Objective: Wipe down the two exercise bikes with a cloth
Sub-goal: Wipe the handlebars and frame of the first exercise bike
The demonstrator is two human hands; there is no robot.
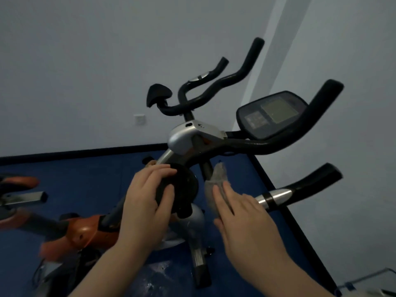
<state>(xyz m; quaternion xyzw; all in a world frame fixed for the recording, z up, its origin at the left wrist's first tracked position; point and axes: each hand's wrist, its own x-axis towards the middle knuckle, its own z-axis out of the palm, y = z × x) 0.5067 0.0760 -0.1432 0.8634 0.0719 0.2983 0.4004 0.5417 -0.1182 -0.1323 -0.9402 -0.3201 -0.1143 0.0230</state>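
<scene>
At far left, an orange-and-black exercise bike [85,232] stands on the blue floor [85,174], partly cut off by the frame edge. The left hand [147,202] grasps a round black knob [180,187] on the nearer silver-and-black exercise bike [192,136], fingers over its top and thumb curled against its face. Just right of the knob, a grey, fuzzy cloth [216,185] lies against the bike's dark upright post, its upper tip pointing up. The right hand [242,213] presses the cloth with straight, extended fingers, covering the cloth's lower part. Farther right are the console [272,114] with its display, the black handlebars [321,110] and a chrome-banded grip [276,196], before a pale wall [85,61].
</scene>
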